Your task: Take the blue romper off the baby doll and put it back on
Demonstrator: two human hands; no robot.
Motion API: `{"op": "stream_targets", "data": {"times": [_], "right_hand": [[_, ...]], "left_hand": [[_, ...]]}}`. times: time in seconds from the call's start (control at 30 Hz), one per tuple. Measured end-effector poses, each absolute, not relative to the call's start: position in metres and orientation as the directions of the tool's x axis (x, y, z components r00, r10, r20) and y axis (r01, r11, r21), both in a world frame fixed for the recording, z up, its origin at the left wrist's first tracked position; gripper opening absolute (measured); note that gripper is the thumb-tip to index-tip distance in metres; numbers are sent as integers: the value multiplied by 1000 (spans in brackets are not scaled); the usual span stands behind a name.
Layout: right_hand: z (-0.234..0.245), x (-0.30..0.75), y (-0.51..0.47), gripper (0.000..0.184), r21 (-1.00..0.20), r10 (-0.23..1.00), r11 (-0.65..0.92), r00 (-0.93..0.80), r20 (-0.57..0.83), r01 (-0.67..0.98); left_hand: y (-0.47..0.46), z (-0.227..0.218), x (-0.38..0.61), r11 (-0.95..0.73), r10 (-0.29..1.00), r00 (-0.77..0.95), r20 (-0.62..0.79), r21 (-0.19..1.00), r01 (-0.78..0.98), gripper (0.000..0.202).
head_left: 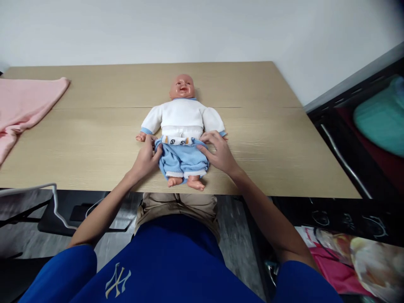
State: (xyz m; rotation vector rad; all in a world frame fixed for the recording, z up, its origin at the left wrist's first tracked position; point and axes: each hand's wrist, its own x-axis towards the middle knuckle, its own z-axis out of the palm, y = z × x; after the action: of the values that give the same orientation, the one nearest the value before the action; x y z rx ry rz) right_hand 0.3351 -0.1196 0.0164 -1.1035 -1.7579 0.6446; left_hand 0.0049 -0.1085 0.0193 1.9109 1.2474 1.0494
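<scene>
A baby doll [183, 113] lies on its back on the table, its head toward the wall and its feet at the near edge. It wears a white long-sleeved top with blue cuffs. Around its hips and legs is a light blue garment [183, 156], with a white band with cartoon eyes folded over at the waist. My left hand [147, 155] pinches the garment's left edge between thumb and fingers. At the opposite edge, my right hand [220, 151] grips the cloth with bent fingers. The bare feet stick out below the white hems.
A pink cloth [28, 105] is spread at the table's left end. The wooden table [268, 147] meets a white wall behind. To the right stands a black rack holding a teal item [381, 118]. Bags and a pink item [337, 269] sit lower right; a white cable hangs at left.
</scene>
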Motion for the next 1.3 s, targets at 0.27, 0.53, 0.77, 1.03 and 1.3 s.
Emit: {"op": "stream_targets", "data": {"times": [0.27, 0.53, 0.77, 1.03, 1.3], "right_hand": [[-9, 322, -99, 60, -921, 957, 262, 43, 285, 289], [-23, 338, -116, 61, -996, 987, 63, -153, 54, 58], [-14, 335, -107, 64, -981, 980, 163, -129, 150, 100], [17, 335, -99, 37, -784, 860, 504, -125, 495, 362], [22, 315, -45, 54, -882, 934, 332, 16, 357, 333]], "left_hand": [[-90, 15, 22, -257, 944, 282, 171, 917, 305, 46], [-119, 11, 4, 34, 919, 384, -88, 989, 146, 52], [-90, 20, 5, -211, 920, 362, 150, 968, 137, 50], [-67, 34, -7, -371, 881, 385, 274, 906, 203, 45], [-28, 29, 16, -151, 929, 347, 129, 988, 36, 76]]}}
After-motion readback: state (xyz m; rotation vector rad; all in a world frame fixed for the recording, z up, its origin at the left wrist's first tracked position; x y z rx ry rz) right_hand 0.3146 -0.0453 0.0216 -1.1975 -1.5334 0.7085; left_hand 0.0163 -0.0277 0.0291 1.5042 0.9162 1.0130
